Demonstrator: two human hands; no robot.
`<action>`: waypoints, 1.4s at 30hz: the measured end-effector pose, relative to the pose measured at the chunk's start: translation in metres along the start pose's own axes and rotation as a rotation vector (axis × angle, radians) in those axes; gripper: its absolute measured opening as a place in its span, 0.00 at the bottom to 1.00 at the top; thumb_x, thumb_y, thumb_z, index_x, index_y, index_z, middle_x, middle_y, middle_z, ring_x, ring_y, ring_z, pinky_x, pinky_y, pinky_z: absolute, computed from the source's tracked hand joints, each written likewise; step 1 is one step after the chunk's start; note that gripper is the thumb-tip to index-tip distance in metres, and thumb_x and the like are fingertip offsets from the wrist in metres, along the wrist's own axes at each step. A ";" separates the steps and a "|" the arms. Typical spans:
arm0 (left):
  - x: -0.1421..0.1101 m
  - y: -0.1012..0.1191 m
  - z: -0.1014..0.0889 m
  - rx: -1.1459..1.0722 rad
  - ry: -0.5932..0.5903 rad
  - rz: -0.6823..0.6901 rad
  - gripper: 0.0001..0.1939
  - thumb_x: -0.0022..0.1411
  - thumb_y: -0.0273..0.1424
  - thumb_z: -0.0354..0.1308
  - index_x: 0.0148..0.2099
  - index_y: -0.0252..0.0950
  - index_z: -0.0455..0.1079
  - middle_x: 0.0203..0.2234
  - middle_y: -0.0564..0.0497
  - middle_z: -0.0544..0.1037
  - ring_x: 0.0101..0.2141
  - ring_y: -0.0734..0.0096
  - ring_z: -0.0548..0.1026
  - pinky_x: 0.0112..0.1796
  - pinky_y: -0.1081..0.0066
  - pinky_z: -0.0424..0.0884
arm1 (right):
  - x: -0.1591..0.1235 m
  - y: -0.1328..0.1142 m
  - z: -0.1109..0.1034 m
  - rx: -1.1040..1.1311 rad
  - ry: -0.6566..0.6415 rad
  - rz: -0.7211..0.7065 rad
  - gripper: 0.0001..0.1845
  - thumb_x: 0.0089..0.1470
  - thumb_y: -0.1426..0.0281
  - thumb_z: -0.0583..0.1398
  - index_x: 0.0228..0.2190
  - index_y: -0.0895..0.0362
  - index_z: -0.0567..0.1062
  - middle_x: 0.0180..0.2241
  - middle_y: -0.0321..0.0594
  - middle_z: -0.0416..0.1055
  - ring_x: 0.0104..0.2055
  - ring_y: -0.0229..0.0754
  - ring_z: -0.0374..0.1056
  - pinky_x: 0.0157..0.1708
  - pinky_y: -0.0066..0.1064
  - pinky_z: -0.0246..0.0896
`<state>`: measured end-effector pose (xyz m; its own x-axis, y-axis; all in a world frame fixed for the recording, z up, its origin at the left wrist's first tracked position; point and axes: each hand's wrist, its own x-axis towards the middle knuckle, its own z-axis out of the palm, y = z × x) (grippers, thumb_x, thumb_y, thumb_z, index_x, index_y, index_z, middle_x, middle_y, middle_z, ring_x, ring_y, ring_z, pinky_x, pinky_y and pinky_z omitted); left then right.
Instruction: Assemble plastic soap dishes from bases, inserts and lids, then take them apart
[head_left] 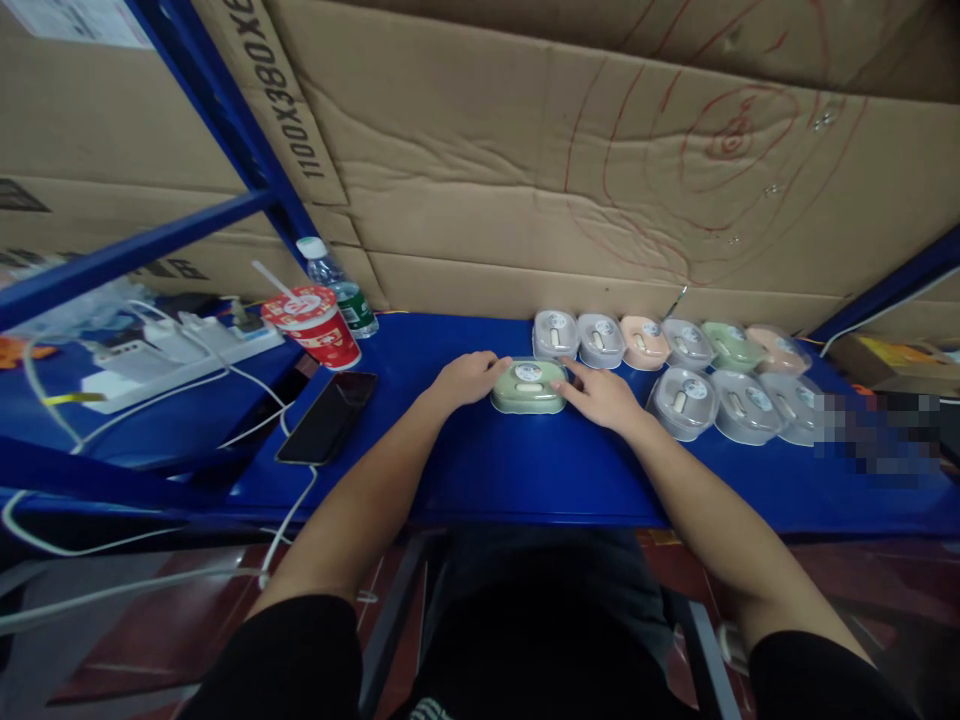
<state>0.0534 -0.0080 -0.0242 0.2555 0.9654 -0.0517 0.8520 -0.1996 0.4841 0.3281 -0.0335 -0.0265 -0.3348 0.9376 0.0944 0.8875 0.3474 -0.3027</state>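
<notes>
Two bare hands and ten lidded containers on a blue table (525, 480). One green container (529, 388) sits flat near the middle of the table, between the hands. The left hand (472, 378), open with its fingers loosely extended, touches the container's left end; the right hand (600, 395), likewise open, touches its right end. To the right stand nine further containers in two rows: a back row (645, 343) of six (three grey, two pink, one green) and a front row (682, 405) of three visible, all grey, the area beyond being pixelated. Each container in the middle and in the rows has a clear cover. To the left: one black phone (326, 418), lying flat; one red cup (322, 335) with one straw; one bottle (352, 300), upright just behind the cup; and one white power strip (184, 365).
</notes>
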 end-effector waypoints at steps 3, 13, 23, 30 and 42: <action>-0.003 0.004 -0.002 -0.016 -0.048 0.022 0.30 0.69 0.59 0.47 0.34 0.40 0.73 0.26 0.49 0.80 0.32 0.60 0.80 0.32 0.66 0.66 | -0.004 0.003 -0.010 -0.112 0.095 0.043 0.32 0.70 0.51 0.54 0.66 0.53 0.71 0.39 0.47 0.84 0.44 0.58 0.80 0.39 0.41 0.69; -0.020 0.038 0.022 -0.104 -0.286 0.349 0.31 0.60 0.61 0.62 0.52 0.42 0.80 0.29 0.53 0.82 0.32 0.64 0.80 0.34 0.67 0.67 | -0.013 0.005 -0.030 -0.075 0.348 -0.043 0.27 0.68 0.58 0.58 0.62 0.59 0.75 0.54 0.56 0.79 0.55 0.63 0.74 0.54 0.54 0.69; -0.012 0.023 0.030 0.189 -0.173 0.390 0.24 0.71 0.52 0.54 0.55 0.42 0.76 0.45 0.46 0.84 0.46 0.51 0.81 0.44 0.61 0.71 | -0.025 -0.031 -0.013 0.176 -0.119 -0.538 0.20 0.69 0.62 0.59 0.59 0.52 0.77 0.49 0.45 0.80 0.50 0.49 0.78 0.52 0.42 0.71; -0.018 0.024 0.026 0.161 -0.179 0.342 0.31 0.71 0.54 0.51 0.65 0.41 0.73 0.45 0.44 0.85 0.50 0.50 0.80 0.49 0.59 0.71 | -0.019 -0.010 -0.020 0.090 -0.059 -0.371 0.21 0.69 0.63 0.58 0.59 0.53 0.77 0.48 0.44 0.83 0.50 0.52 0.78 0.52 0.44 0.71; 0.000 0.028 0.033 0.239 0.045 -0.001 0.37 0.70 0.54 0.54 0.69 0.35 0.67 0.61 0.36 0.76 0.59 0.43 0.75 0.58 0.53 0.70 | -0.010 0.017 -0.026 0.070 -0.043 -0.293 0.21 0.68 0.64 0.60 0.59 0.54 0.78 0.47 0.44 0.83 0.47 0.51 0.79 0.49 0.44 0.72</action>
<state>0.0924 -0.0191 -0.0390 0.2385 0.9711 -0.0101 0.9375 -0.2275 0.2633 0.3551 -0.0368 -0.0083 -0.5880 0.7953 0.1476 0.7275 0.5997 -0.3332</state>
